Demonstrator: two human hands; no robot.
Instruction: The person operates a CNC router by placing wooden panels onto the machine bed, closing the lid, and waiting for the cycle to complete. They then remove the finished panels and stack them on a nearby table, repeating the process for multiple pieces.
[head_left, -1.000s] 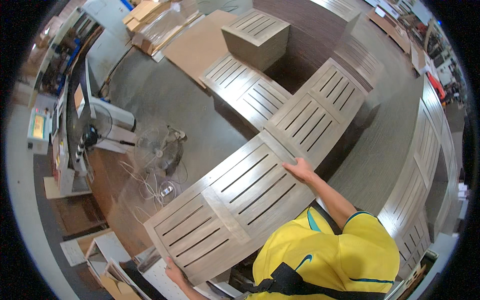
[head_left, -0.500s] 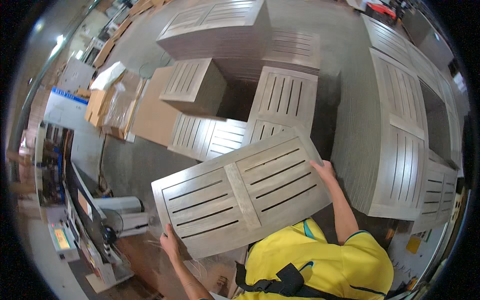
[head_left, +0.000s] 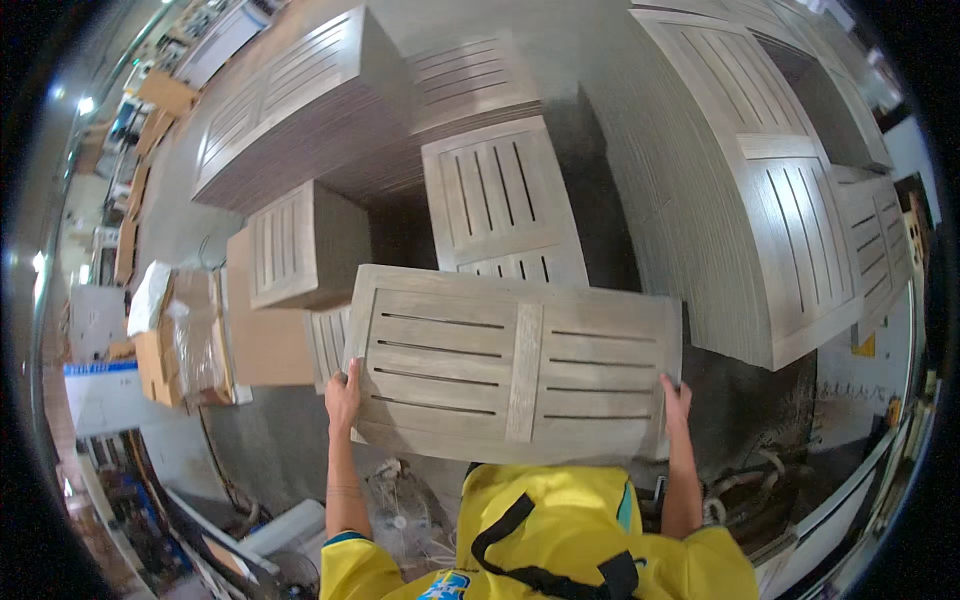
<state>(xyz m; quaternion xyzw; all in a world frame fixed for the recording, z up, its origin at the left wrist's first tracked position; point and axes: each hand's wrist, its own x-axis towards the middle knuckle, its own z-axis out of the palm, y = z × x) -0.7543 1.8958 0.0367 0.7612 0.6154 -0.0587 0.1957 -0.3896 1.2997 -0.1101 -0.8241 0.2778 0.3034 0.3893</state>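
Between the two hands, a flat grey wooden panel point(head_left: 515, 365) with long slots is held up in front of the person's yellow shirt point(head_left: 545, 530), the left hand point(head_left: 343, 392) curled around its left edge and the right hand point(head_left: 677, 402) curled around its right edge. Just behind the panel sits a stack of the same slotted panels point(head_left: 498, 195), with a smaller stack point(head_left: 300, 245) to the left and a tall stack point(head_left: 750, 180) to the right. Far off to the left, cardboard boxes point(head_left: 175, 335) stand on the grey floor point(head_left: 270, 440).
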